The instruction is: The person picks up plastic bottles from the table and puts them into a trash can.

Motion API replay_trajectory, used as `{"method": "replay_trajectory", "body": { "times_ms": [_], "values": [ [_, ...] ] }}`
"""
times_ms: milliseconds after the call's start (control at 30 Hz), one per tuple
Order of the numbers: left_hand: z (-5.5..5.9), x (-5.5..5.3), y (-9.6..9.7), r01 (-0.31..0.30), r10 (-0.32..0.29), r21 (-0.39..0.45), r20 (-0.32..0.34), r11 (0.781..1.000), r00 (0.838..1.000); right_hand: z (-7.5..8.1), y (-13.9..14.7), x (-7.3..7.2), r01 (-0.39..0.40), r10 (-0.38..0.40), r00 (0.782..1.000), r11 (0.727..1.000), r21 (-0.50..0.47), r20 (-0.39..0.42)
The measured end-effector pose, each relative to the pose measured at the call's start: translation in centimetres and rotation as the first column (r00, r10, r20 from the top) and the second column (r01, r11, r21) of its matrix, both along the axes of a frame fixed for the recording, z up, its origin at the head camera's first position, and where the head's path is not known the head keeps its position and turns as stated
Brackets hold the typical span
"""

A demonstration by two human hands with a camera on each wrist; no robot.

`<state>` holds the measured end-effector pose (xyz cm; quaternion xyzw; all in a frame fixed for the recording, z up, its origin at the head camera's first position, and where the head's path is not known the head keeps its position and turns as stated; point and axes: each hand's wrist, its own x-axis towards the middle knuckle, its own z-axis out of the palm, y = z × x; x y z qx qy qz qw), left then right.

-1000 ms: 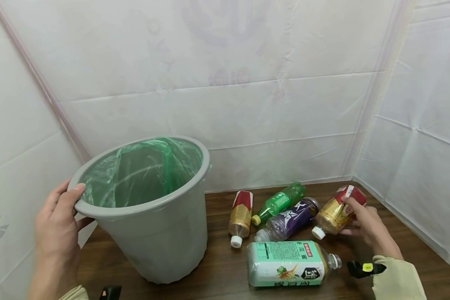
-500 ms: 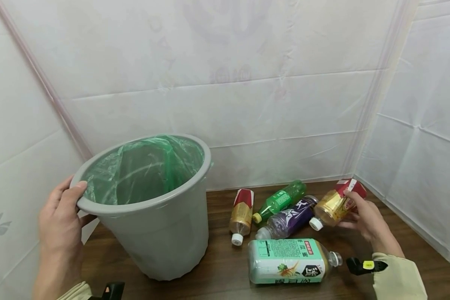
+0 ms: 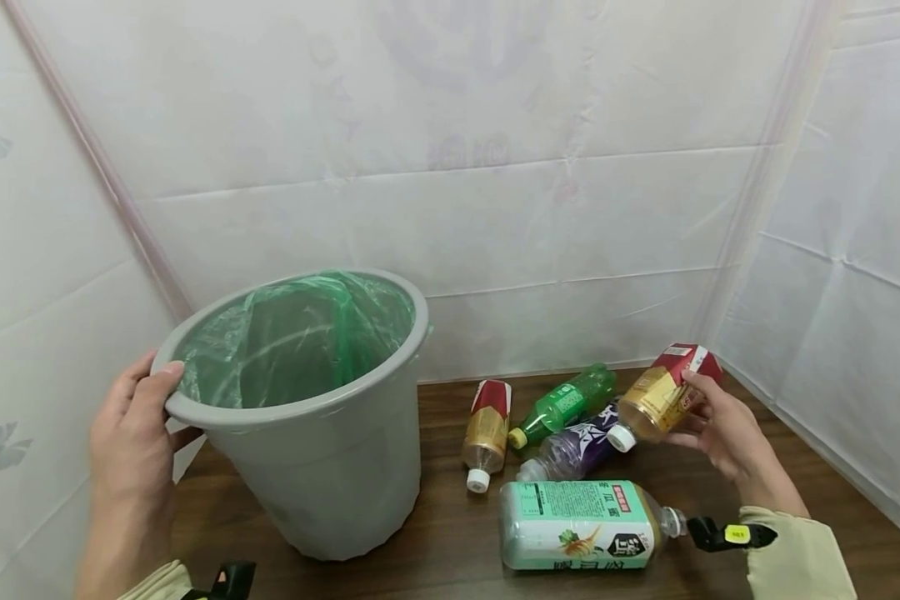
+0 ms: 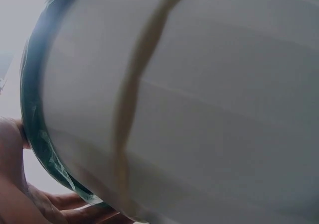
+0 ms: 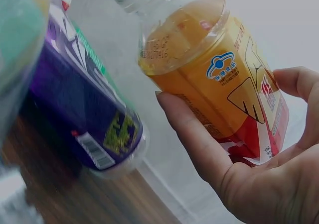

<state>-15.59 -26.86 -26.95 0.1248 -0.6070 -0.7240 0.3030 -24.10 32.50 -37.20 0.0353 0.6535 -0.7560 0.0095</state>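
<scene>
My left hand (image 3: 131, 425) grips the left rim of a grey trash can (image 3: 337, 467), thumb over the lip and fingers below it. A thin green bag (image 3: 300, 333) lines the can. At the right, my right hand (image 3: 727, 429) holds a red-and-gold plastic bottle (image 3: 663, 392) by its sides, its white cap pointing down and left. In the right wrist view, thumb and fingers lie on opposite sides of this bottle (image 5: 214, 84). Just left of it lies a purple-labelled bottle (image 3: 581, 442), partly covered by the held one in the head view.
A green bottle (image 3: 566, 404) and another red-and-gold bottle (image 3: 487, 429) lie between the can and my right hand. Nearer me is a large bottle with a mint-green label (image 3: 577, 525). White sheeting (image 3: 495, 217) walls in the wooden table (image 3: 435, 542) at the back and sides.
The red-and-gold bottle in my right hand has risen and shifted left, now overlapping the purple-labelled bottle. My left hand keeps its grip on the can's rim.
</scene>
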Motion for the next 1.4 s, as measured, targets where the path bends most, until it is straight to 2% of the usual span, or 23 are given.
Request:
{"method": "replay_trajectory", "body": {
  "times_ms": [300, 500, 667, 900, 1133, 1233, 1400],
  "values": [
    [0.2, 0.0, 0.4, 0.040, -0.040, -0.058, 0.006, 0.998, 0.999, 1.1, -0.9, 0.5, -0.011, 0.009, 1.000, 0.994, -0.112, -0.022],
    [0.2, -0.5, 1.3, 0.053, -0.053, -0.088, 0.009, 0.995, 0.999, 2.3, -0.4, 0.8, -0.086, 0.071, 0.990, 0.988, -0.126, -0.121],
    [0.0, -0.5, 1.3, 0.063, -0.063, -0.053, -0.007, 0.997, 0.998, 4.2, -1.1, 0.3, -0.170, 0.152, 0.968, 0.982, -0.079, -0.199],
    [0.0, -0.2, 0.5, 0.054, -0.054, -0.025, -0.008, 0.998, 0.998, 6.9, -3.9, 0.0, -0.253, 0.243, 0.940, 0.967, -0.011, -0.238],
    [-0.1, -0.1, -0.2, 0.035, -0.035, -0.004, -0.025, 0.999, 0.999, 9.4, -6.8, -0.1, -0.371, 0.362, 0.889, 0.928, 0.022, -0.279],
    [-0.2, -0.1, -0.6, 0.024, -0.024, 0.005, -0.041, 1.000, 0.999, 10.4, -8.0, -0.1, -0.404, 0.390, 0.876, 0.915, 0.011, -0.284],
    [-0.5, -0.2, -1.0, 0.048, -0.049, -0.012, -0.055, 0.999, 0.997, 11.5, -9.5, 0.3, -0.424, 0.412, 0.863, 0.905, 0.023, -0.292]
  ]
}}
